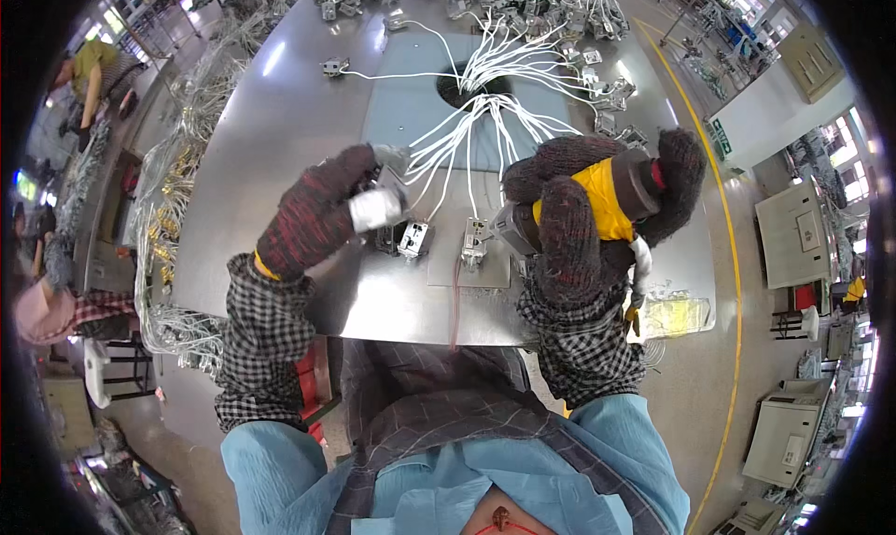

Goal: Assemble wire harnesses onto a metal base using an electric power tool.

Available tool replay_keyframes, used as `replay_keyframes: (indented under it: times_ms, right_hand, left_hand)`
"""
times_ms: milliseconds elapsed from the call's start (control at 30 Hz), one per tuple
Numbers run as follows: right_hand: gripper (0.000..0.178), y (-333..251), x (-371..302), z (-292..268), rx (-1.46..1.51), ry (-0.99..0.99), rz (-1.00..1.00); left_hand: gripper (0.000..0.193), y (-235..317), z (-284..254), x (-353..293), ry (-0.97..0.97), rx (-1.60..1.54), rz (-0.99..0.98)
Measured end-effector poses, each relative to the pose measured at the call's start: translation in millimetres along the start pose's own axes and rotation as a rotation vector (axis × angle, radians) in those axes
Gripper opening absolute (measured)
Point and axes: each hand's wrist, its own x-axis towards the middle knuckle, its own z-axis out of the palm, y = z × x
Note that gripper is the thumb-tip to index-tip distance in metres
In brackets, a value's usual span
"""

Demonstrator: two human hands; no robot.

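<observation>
My left hand (pixel 322 204), in a dark knitted glove with red flecks, is closed around a small silvery metal part (pixel 378 208) at the table's near left. Beside it on the tabletop lie a metal connector piece (pixel 413 240) and another connector piece (pixel 474 241), each on a white wire. Over the near right of the table, my gloved right hand (pixel 583 222) grips a dark hand tool wrapped in yellow tape (pixel 607 199). The tool's grey end (pixel 515 229) points left toward the connector pieces. Its exact kind cannot be made out.
White wires (pixel 499 59) fan out from a dark round hole (pixel 464 89) in the metal table (pixel 280 115). Several metal connectors (pixel 597 13) are heaped at the far edge. Bundled wires (pixel 173 218) hang along the left. A clear yellowish block (pixel 679 318) sits at the near right corner.
</observation>
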Motion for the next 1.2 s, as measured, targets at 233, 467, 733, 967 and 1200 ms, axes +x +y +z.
replay_keyframes:
  times_ms: [233, 467, 733, 967, 1200]
  right_hand:
    - [0.075, -13, 5, 12, 0.214, -0.025, -0.082]
    - [0.059, -14, 4, 7, 0.185, -0.05, -0.088]
    - [0.08, -18, 8, 12, 0.205, -0.023, -0.036]
    - [0.083, -18, 9, 10, 0.157, -0.047, -0.113]
    - [0.085, -11, 6, 11, 0.209, -0.052, -0.117]
  left_hand:
    - [0.041, -19, -10, 5, 0.042, 0.316, 0.037]
    - [0.039, 15, 3, -3, 0.406, 1.085, 0.158]
    - [0.028, 3, 32, -32, 0.297, 1.224, 0.162]
    - [0.037, 4, 23, -36, 0.02, 0.478, -0.09]
    - [0.042, -22, 16, -35, -0.168, 0.085, 0.138]
